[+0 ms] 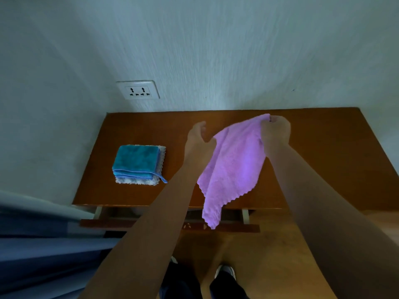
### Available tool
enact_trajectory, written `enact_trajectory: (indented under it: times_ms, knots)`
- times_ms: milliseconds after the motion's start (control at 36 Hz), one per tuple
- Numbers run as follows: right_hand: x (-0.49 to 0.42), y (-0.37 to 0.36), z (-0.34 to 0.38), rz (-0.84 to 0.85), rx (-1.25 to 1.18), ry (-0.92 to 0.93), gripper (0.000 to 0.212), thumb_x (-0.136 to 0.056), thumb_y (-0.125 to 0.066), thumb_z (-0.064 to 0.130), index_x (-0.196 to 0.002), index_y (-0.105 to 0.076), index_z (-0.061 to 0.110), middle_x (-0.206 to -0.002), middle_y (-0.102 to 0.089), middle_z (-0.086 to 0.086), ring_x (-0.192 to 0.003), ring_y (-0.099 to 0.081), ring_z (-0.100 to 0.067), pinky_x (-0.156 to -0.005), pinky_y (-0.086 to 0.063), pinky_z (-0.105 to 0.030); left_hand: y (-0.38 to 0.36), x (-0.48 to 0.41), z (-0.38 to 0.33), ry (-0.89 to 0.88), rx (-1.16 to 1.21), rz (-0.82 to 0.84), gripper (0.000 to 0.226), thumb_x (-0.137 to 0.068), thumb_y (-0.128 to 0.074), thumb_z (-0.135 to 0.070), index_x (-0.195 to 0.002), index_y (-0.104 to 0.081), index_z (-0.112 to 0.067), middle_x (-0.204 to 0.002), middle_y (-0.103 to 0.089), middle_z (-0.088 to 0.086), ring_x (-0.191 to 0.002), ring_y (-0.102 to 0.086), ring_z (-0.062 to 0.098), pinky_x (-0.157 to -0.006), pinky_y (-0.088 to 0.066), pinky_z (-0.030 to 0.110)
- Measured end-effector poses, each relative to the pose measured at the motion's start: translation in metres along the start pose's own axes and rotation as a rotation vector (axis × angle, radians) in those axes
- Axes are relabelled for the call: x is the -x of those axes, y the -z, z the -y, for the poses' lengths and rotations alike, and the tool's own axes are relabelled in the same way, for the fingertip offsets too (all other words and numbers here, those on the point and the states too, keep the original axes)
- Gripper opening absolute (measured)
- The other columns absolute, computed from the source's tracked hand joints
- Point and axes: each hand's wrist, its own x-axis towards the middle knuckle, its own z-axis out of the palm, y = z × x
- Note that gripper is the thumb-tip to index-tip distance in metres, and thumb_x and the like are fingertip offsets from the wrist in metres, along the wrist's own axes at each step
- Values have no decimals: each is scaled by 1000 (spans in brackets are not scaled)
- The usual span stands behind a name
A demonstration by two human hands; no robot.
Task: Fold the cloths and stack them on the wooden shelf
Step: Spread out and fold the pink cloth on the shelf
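A pink cloth (232, 167) hangs unfolded in the air above the wooden shelf (313, 169), its lowest corner drooping past the shelf's front edge. My right hand (276, 131) pinches its upper corner at the far right. My left hand (199, 139) holds the cloth's left edge, fingers curled. On the shelf's left part lies a folded teal cloth (137, 160) stacked on a folded white cloth (138, 180).
The shelf stands against a pale wall with a power socket (138, 90) above its left end. A grey-blue curtain (38, 240) hangs at the lower left. Below the shelf is wooden floor, where my shoe (224, 271) shows.
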Motion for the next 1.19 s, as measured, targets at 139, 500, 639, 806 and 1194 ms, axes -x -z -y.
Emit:
enact_trajectory:
  times_ms: [139,500,639,806,1194]
  knots:
    - [20,-7,-13,78,633,339,61,-93,-51,14,-147,-21,10,-151,-25,-14,-139,-26,-29,-113,-24,-43,-10,15,24,9,-239,117,40,-94,-52,-17,-133,-45,-15,-134,-49,4,-122,-48,20,-87,-40,23]
    - [66,-35,-89,753,1156,422,53,-92,-50,35,-141,-30,29,-154,-17,-7,-139,-21,-32,-109,-30,-48,-27,46,65,-224,-1042,495,40,-92,-50,-31,-128,-50,-15,-128,-50,6,-118,-47,23,-95,-41,37]
    - [47,-38,-105,719,1139,484,66,-96,-40,41,-149,-3,30,-158,6,-4,-145,3,-31,-112,-25,-53,-26,42,73,-159,-1054,536,66,-97,-45,-33,-150,-8,-22,-158,-8,1,-144,-8,30,-109,-25,56]
    - [40,-51,-115,670,1086,467,68,-97,-40,36,-150,1,26,-157,14,-5,-144,12,-31,-113,-15,-57,-23,25,75,-85,-960,585,64,-101,-34,-15,-149,5,-28,-156,17,-6,-143,18,22,-113,-10,57]
    - [83,-33,-99,802,1123,741,82,-93,-48,41,-149,8,20,-154,22,-9,-141,21,-29,-113,6,-51,5,44,65,-201,-1053,646,89,-88,-52,-53,-149,7,-29,-155,21,1,-141,22,24,-111,5,56]
